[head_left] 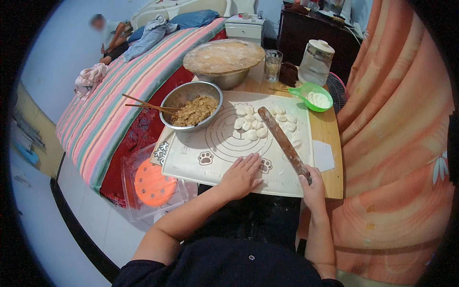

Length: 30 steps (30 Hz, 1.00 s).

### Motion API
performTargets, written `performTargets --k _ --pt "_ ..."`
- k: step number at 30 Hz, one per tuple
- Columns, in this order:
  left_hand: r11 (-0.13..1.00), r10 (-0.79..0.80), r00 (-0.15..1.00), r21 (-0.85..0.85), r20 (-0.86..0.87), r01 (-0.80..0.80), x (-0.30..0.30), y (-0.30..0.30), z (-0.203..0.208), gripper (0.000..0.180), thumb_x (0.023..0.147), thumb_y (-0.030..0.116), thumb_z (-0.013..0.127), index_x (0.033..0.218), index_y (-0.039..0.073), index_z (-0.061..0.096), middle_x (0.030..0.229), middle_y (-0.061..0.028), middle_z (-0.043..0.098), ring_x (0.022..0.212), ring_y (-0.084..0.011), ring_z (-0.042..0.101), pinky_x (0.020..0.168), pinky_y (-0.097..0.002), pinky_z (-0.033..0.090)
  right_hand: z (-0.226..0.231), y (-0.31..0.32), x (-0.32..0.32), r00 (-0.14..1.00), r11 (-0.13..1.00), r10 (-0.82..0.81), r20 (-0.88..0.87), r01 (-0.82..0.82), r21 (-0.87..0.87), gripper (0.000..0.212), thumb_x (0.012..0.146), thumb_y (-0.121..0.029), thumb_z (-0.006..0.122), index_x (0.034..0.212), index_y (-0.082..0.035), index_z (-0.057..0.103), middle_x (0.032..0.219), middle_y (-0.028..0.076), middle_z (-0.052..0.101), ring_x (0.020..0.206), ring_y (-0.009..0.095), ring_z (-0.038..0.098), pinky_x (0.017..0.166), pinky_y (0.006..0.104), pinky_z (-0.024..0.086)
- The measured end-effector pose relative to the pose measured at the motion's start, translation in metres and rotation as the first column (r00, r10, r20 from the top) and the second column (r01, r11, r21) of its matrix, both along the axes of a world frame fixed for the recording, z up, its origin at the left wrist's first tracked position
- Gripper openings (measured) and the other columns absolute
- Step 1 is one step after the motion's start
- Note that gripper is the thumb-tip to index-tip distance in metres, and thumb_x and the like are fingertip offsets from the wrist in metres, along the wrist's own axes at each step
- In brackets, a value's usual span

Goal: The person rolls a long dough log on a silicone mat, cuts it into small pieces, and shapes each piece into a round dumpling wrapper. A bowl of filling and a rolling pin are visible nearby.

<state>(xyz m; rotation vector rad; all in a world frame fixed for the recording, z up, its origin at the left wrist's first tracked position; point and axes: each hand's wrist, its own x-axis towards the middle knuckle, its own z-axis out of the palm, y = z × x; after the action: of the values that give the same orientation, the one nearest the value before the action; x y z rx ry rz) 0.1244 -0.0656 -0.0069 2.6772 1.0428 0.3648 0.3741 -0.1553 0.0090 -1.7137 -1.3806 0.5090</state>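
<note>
My right hand [313, 187] grips the near end of a floury wooden rolling pin [281, 139], which slants up and to the left across the mat. My left hand [240, 176] lies flat on the near edge of the pale kneading mat [189, 160], fingers stretched out, holding nothing. Several small flattened dough pieces [251, 135] are clustered beyond the hands, on both sides of the pin's far end; the pin hides part of them. To the left, a steel bowl [168, 101] holds brown minced filling [197, 111], with wooden chopsticks [146, 104] resting in it.
Behind the bowl, a floured round board [222, 56] covers another steel bowl [224, 81]. A glass [273, 66], a lidded water jug [315, 62] and a green scoop of flour [318, 99] stand far right. An orange curtain [392, 143] hangs right. A person sits beyond the striped bed [119, 95].
</note>
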Motion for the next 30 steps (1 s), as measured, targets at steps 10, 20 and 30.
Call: performTargets --k 10,20,30 --pt "0.979 -0.179 0.983 0.105 0.036 0.175 0.001 0.037 0.008 0.036 0.092 0.017 0.059 0.127 0.009 0.057 0.137 -0.0125 0.054 0.118 -0.0342 0.055 0.098 -0.0431 0.048 -0.003 -0.003 0.0 1.0 1.0 -0.007 -0.006 0.007 -0.008 0.032 0.091 -0.005 0.061 0.121 0.005 0.058 0.108 0.012 0.058 0.102 0.021 0.057 0.093 0.0304 0.044" --pt "0.98 -0.119 0.984 0.172 0.131 0.096 -0.002 0.014 -0.017 0.056 0.089 0.029 0.064 0.136 0.002 0.048 0.146 -0.0245 0.041 0.135 -0.0415 0.04 0.111 -0.0464 0.037 -0.008 -0.004 0.0 1.0 1.0 0.023 -0.014 -0.023 -0.003 0.033 0.091 -0.005 0.062 0.122 0.003 0.058 0.108 0.011 0.058 0.101 0.02 0.057 0.092 0.0304 0.044" --pt "0.986 -0.118 0.905 0.154 0.408 0.059 -0.015 0.009 0.037 0.048 0.088 0.023 0.067 0.13 0.007 0.051 0.142 -0.0163 0.048 0.134 -0.0336 0.043 0.109 -0.0481 0.037 0.018 0.018 -0.008 0.901 0.98 0.183 0.393 -0.134 -0.149 0.037 0.085 -0.017 0.067 0.119 -0.006 0.06 0.117 0.013 0.059 0.113 0.032 0.054 0.094 0.0409 0.046"
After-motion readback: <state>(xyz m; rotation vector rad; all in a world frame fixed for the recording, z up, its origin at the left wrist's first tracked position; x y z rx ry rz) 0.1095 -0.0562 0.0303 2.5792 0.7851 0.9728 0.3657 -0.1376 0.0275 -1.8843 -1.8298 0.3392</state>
